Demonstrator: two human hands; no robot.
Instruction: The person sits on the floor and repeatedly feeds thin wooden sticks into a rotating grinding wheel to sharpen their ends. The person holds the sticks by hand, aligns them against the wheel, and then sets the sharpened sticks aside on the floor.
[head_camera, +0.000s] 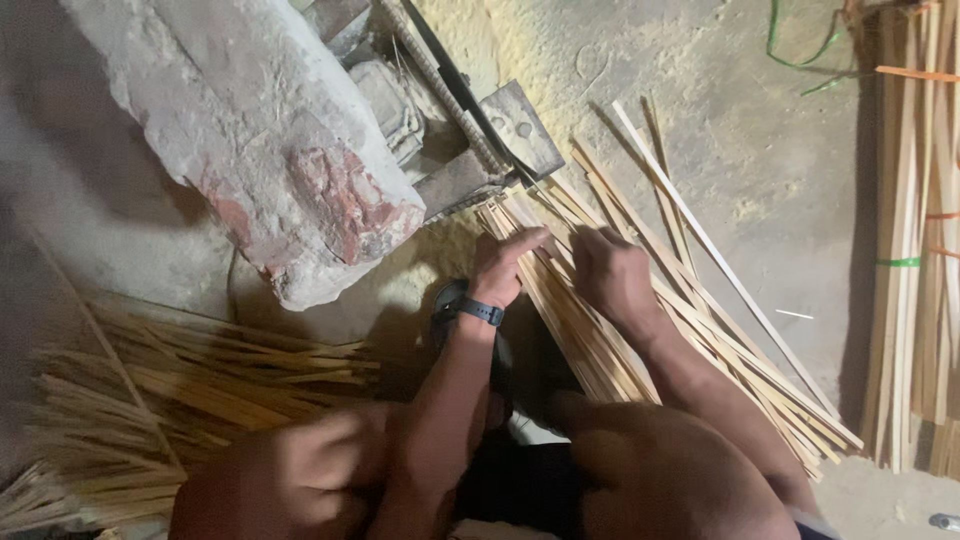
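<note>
The light was dim and warm, brightest on the sandy yellow floor (640, 60) at the upper centre. Deep shadow filled the left edge and lower centre. The bare knees (300, 480) at the bottom were blurred.

I see no packages, labels, signs or screens anywhere on the floor from my head camera.
</note>
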